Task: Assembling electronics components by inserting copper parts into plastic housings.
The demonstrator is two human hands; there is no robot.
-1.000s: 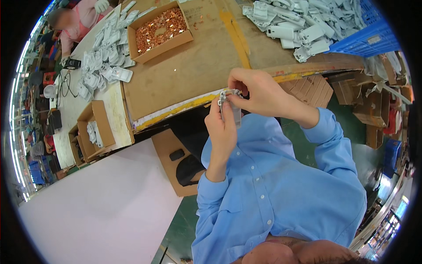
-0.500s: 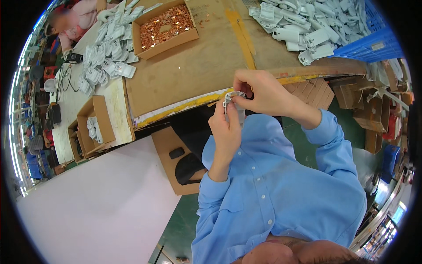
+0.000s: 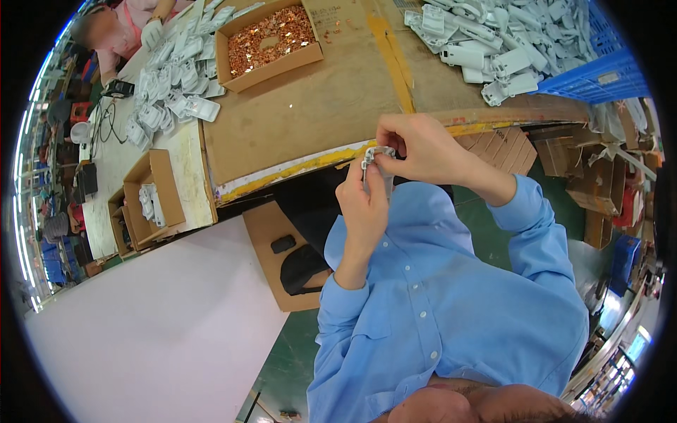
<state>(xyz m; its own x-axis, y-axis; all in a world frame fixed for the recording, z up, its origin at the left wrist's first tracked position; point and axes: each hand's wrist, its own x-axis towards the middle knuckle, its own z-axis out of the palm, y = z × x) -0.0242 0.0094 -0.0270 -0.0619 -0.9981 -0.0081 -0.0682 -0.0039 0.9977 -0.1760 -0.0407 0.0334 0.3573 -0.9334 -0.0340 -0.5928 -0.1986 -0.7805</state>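
Just off the table's front edge, my left hand (image 3: 364, 201) is closed round a white plastic housing (image 3: 387, 185), holding it with its open end up. My right hand (image 3: 422, 149) bends over that end from the right, thumb and forefinger pinched at the housing's top rim. Whatever lies between those fingertips, if anything, is too small and hidden to name. Farther up the table stands an open cardboard box (image 3: 276, 69) of small copper-coloured metal pieces. More white plastic housings are heaped at the left (image 3: 173, 92) and at the far right (image 3: 493, 42).
A blue plastic crate (image 3: 596, 76) lies beside the right heap. At the left, a smaller cardboard box (image 3: 168, 187) holds a few white parts. A co-worker's gloved hand (image 3: 151, 33) reaches to the left heap. Brown cardboard (image 3: 310, 116) covers the table, with yellow tape along its edge.
The co-worker's gloved hand has come into sight by the left heap. My own hands stay at the housing, with only slight finger movement. The whole view has shifted a little.
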